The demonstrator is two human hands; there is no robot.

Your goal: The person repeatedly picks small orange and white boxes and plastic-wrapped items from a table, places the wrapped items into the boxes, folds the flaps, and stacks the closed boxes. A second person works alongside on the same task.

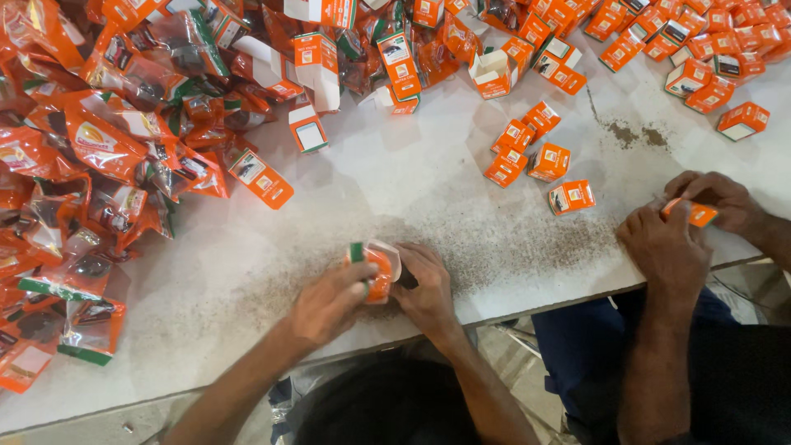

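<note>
Both hands, left [329, 301] and right [426, 288], pinch small orange box [379, 272]; dark contents mostly hidden.

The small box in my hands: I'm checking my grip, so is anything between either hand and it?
Nothing visible is. The left hand and right hand both hold the small orange box directly, just above the white table. The pouches, loose boxes and the co-worker's hands lie clear of it.
</note>
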